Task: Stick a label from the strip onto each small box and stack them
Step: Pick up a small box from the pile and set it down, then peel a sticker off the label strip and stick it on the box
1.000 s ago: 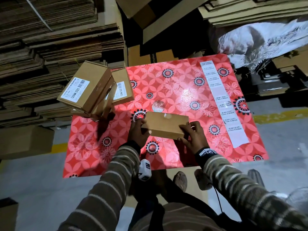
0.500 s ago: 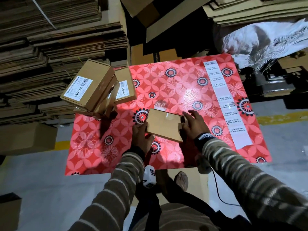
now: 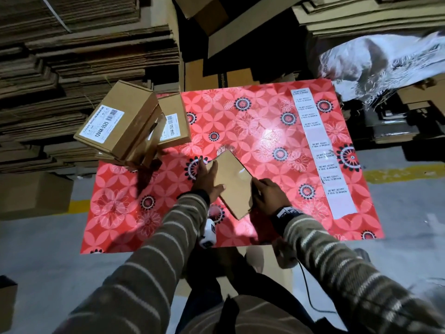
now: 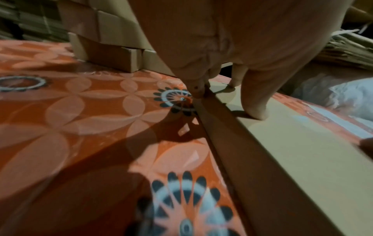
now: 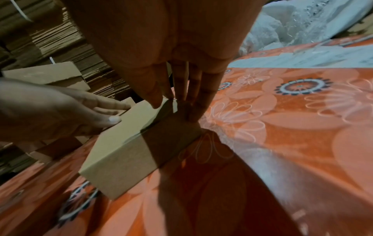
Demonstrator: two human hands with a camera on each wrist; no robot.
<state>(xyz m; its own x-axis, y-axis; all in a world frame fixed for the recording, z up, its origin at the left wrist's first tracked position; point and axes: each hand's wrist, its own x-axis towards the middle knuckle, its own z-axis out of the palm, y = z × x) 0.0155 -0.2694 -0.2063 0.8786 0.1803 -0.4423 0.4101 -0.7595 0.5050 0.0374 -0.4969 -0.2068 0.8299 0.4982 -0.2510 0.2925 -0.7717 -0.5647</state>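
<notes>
A plain brown small box (image 3: 232,183) lies flat and turned diagonally on the red flowered tablecloth (image 3: 252,116). My left hand (image 3: 208,180) lies against its left side, fingers straight along the wall and the thumb (image 4: 258,111) pressing on the top face (image 4: 292,151). My right hand (image 3: 266,196) presses its straight fingers (image 5: 193,103) down the box's right side (image 5: 129,143), with the thumb at the top edge. The white label strip (image 3: 323,162) lies along the cloth's right side, apart from both hands. A leaning stack of labelled boxes (image 3: 118,126) stands at the back left.
One more labelled box (image 3: 174,121) sits beside the stack. Piles of flattened cardboard (image 3: 84,44) rise behind and left of the table. Crumpled silver plastic (image 3: 385,59) lies at the back right. The table's near edge (image 3: 216,248) is just below my wrists.
The box has swung from lying crosswise to a diagonal, near-lengthwise position. My right hand moved from its far edge to its right side; my left hand slid up along the left side.
</notes>
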